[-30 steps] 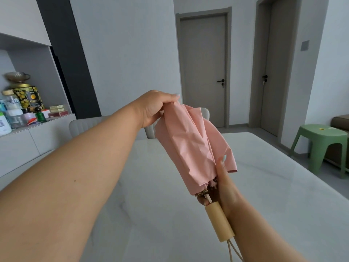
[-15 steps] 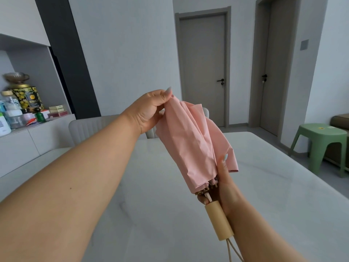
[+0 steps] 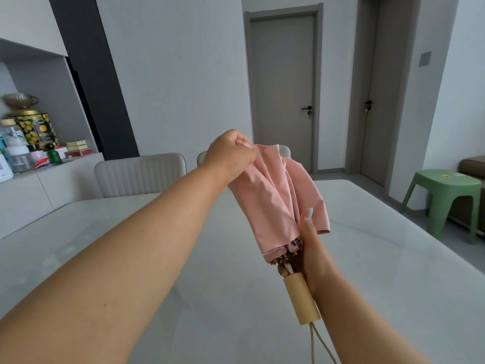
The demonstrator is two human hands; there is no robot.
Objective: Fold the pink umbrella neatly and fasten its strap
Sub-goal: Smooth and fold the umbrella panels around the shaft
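Note:
The pink umbrella [image 3: 275, 198] is collapsed and held in the air above the table, its canopy loose and crumpled. Its pale wooden handle [image 3: 301, 300] points down toward me, with a beige cord hanging from its end. My left hand [image 3: 231, 156] pinches the far top end of the pink fabric. My right hand [image 3: 312, 248] grips the umbrella at the rib tips just above the handle, thumb pressed up along the fabric. The strap is not visible.
A white marble table [image 3: 236, 258] lies under the umbrella. Two pale chairs [image 3: 139, 174] stand at its far edge. A sideboard [image 3: 39, 179] with tins and bottles is at the left. A green stool [image 3: 446, 195] stands at the right, near two closed doors.
My left hand has turned and curled tighter round the top of the fabric, shifting slightly left and down. The right hand and handle have stayed nearly still.

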